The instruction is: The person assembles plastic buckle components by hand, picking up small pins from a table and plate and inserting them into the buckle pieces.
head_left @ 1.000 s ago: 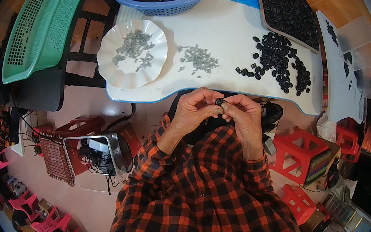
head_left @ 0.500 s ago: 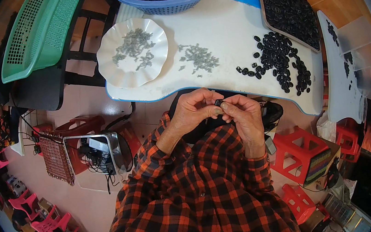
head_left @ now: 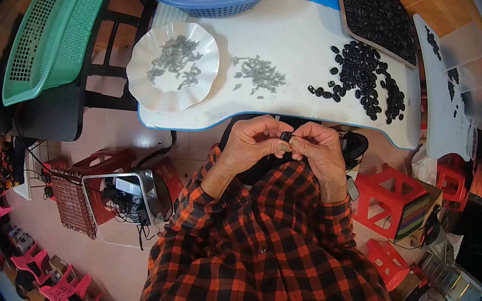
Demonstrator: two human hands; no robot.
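Note:
My left hand point(head_left: 255, 140) and my right hand point(head_left: 320, 145) meet in front of my body, just off the near edge of the table. Between their pinched fingertips is a small black plastic piece point(head_left: 286, 136) that looks like a cord lock part; both hands grip it. A tiny pale bit shows by my left index finger, too small to make out. On the white table point(head_left: 298, 29) lie a loose pile of small grey springs point(head_left: 260, 75) and a spread of black oval pieces point(head_left: 359, 73). More springs rest in a white scalloped plate point(head_left: 144, 93).
A blue basket point(head_left: 223, 5) of black pieces stands at the table's back. Right of it is a tray point(head_left: 377, 13) heaped with black pieces. A green basket point(head_left: 41, 69) sits far left. Red stools point(head_left: 376, 200) and a wire-filled clear bin point(head_left: 124, 204) stand on the floor.
The black piece has turned slightly between my fingertips, and both hands have shifted a little. The piles on the table look the same.

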